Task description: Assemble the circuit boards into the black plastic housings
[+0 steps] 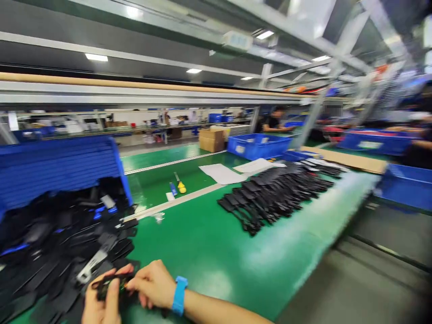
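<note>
Low in the view, my left hand (113, 303) grips a small black plastic part (103, 287) between thumb and fingers; a bit of green shows in it. My right hand (153, 282), with a blue wristband (180, 294), has its fingertips pinched together at the right end of that part. A speck of orange shows there, but what the pinch holds is too small to name. Behind and left of my hands spreads a heap of loose black parts (43, 270). A pale grey piece (92, 265) lies on it just above my left hand.
A tipped blue bin (60, 166) backs the heap. On the green table (182, 243) lie rows of flat black parts (270, 193), paper sheets (221, 173), a yellow-handled screwdriver (181, 186) and a blue tool (173, 189). Blue crates (258, 146) and a carton (211, 140) stand behind. Co-workers sit farther off.
</note>
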Demonstrator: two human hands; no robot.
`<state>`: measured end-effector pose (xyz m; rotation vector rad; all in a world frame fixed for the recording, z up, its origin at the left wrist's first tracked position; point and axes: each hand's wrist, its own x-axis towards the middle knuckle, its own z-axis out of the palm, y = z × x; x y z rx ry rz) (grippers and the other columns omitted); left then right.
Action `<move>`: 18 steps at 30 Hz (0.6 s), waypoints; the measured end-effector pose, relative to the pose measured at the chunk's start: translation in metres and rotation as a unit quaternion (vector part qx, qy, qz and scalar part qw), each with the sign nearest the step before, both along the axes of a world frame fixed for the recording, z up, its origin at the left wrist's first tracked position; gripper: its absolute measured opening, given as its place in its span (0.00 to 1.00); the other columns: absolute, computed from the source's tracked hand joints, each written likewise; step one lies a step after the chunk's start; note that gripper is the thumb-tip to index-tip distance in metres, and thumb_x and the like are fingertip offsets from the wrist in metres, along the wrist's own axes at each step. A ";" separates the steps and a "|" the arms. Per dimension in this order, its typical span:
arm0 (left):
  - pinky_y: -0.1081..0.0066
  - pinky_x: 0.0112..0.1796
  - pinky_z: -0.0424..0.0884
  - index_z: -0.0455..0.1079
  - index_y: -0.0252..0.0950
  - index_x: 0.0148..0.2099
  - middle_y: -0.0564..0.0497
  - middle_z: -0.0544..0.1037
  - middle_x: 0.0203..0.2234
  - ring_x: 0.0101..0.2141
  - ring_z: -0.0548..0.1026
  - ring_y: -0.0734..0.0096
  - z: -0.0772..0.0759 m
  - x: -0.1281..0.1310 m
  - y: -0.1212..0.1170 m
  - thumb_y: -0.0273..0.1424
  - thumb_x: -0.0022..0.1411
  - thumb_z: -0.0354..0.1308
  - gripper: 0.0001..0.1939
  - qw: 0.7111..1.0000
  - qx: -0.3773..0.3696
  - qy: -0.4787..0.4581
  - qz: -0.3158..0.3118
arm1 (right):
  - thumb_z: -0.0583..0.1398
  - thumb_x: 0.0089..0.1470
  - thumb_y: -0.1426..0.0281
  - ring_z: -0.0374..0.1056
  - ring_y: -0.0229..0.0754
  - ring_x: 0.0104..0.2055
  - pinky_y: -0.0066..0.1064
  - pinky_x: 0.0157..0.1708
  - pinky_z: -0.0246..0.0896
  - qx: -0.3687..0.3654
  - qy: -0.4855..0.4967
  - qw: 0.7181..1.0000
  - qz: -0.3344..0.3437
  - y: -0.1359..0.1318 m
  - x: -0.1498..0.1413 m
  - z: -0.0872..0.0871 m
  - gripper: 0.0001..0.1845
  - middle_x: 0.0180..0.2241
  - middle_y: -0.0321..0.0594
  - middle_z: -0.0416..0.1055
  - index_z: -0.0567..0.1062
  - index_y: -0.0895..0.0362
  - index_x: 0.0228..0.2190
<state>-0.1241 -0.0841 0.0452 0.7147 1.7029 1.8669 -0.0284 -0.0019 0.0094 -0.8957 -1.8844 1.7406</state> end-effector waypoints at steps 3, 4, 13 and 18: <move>0.66 0.36 0.75 0.66 0.39 0.45 0.47 0.79 0.38 0.40 0.76 0.57 -0.002 -0.004 -0.004 0.45 0.48 0.67 0.26 0.994 0.058 -0.066 -0.057 | 0.58 0.55 0.59 0.59 0.31 0.14 0.21 0.17 0.53 0.028 0.030 0.999 0.036 0.000 0.006 0.005 0.20 0.14 0.31 0.64 0.72 0.59 0.18; 0.68 0.34 0.75 0.65 0.37 0.47 0.46 0.79 0.37 0.38 0.77 0.59 -0.001 -0.007 -0.003 0.43 0.49 0.67 0.26 0.992 0.060 -0.096 -0.058 | 0.57 0.56 0.61 0.61 0.32 0.17 0.22 0.18 0.55 0.043 0.035 0.997 0.047 0.000 0.008 0.008 0.19 0.16 0.32 0.66 0.73 0.59 0.20; 0.80 0.17 0.58 0.67 0.31 0.49 0.49 0.75 0.26 0.21 0.67 0.77 0.005 -0.024 -0.003 0.39 0.51 0.64 0.25 0.980 0.043 -0.186 -0.051 | 0.67 0.46 0.62 0.66 0.46 0.41 0.32 0.37 0.62 0.452 -0.153 0.873 0.098 -0.011 0.024 0.012 0.17 0.39 0.39 0.70 0.72 0.53 0.38; 0.78 0.22 0.63 0.68 0.30 0.47 0.45 0.76 0.31 0.27 0.68 0.75 0.003 -0.013 -0.008 0.38 0.56 0.61 0.20 0.978 -0.005 -0.139 -0.152 | 0.53 0.59 0.72 0.67 0.46 0.36 0.35 0.35 0.62 0.519 -0.178 0.828 0.115 0.000 0.035 0.011 0.07 0.33 0.42 0.70 0.72 0.57 0.34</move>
